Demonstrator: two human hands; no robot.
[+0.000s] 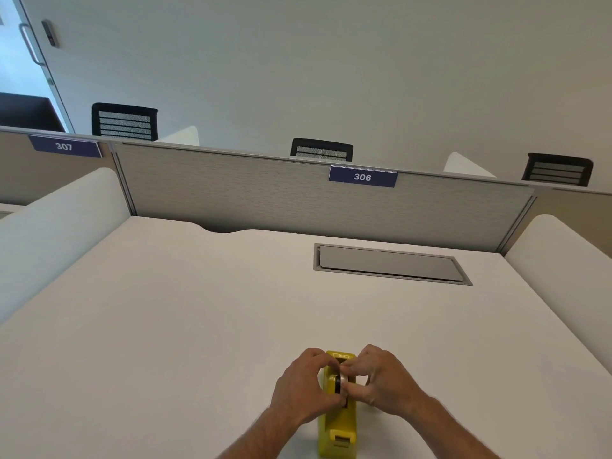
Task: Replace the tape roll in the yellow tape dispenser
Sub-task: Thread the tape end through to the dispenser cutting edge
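The yellow tape dispenser (337,425) stands on the white desk (185,313) near its front edge, lengthwise toward me, cutter end nearest. A tape roll (341,380) with a dark core sits in its top slot. My left hand (303,389) curls around the roll and the dispenser's left side, thumb and fingers at the roll. From the right side, my right hand (381,380) pinches the roll with fingertips. How deep the roll sits in the slot is hidden by my fingers.
A grey cable hatch (390,264) is set into the desk at the back right. A grey partition (265,193) labelled 306 closes the far edge, with white side dividers (59,226) left and right. Black chairs stand beyond it.
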